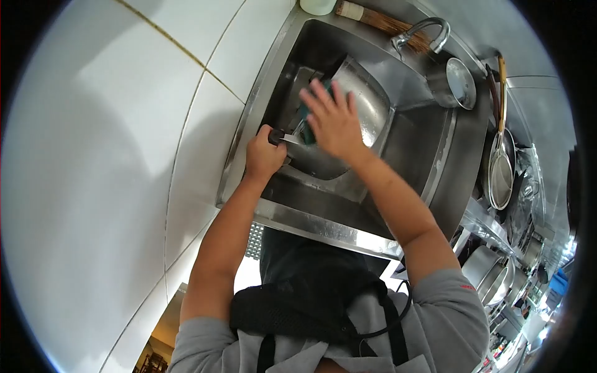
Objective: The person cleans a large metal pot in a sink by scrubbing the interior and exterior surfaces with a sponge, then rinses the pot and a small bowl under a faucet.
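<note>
A large metal pan (367, 102) lies tilted in the steel sink (407, 137). My left hand (265, 154) is closed round the black end of its handle (277, 136). Over the pan's near side is my right hand (334, 121), slightly blurred, with its fingers spread. A dark green scouring pad (307, 127) shows under and beside those fingers, against the pan. Whether the palm presses on the pad is hidden.
A curved faucet (429, 28) and a small metal pot (453, 84) stand at the sink's far right. A straw brush (385, 22) lies along the back edge. Strainers (500, 177) hang at the right; a tiled wall (112, 155) borders the left.
</note>
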The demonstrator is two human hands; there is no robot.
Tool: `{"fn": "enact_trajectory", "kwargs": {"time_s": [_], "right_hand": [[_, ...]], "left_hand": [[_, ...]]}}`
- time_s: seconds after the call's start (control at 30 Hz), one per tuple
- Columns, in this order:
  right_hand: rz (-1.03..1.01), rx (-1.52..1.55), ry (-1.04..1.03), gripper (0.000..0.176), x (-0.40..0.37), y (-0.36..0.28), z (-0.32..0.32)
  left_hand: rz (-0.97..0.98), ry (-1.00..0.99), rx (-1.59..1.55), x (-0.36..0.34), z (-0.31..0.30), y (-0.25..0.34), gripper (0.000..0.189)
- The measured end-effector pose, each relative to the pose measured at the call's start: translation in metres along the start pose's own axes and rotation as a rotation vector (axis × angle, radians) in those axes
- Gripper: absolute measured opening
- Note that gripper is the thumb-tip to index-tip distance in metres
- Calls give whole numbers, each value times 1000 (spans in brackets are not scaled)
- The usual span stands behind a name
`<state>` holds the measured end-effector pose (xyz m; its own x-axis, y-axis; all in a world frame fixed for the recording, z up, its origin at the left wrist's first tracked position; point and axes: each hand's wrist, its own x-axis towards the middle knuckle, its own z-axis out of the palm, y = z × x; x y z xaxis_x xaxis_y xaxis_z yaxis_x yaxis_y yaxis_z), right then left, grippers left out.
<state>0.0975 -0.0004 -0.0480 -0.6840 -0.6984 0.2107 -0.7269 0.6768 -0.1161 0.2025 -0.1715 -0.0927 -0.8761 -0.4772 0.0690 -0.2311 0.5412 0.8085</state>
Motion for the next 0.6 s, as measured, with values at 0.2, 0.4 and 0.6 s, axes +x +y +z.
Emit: {"fn": "enact_trajectory", "kwargs": {"time_s": [0.2, 0.4, 0.6], "right_hand": [[345, 302, -66, 53, 71, 123, 61], [18, 43, -34, 54, -43, -13, -2], [441, 189, -40, 54, -30, 86, 9]], "left_hand": [[-27, -25, -39, -5, -2, -1, 16], [-27, -29, 9, -4, 0, 2, 18], [2, -92, 23, -2, -1, -1, 17]]}}
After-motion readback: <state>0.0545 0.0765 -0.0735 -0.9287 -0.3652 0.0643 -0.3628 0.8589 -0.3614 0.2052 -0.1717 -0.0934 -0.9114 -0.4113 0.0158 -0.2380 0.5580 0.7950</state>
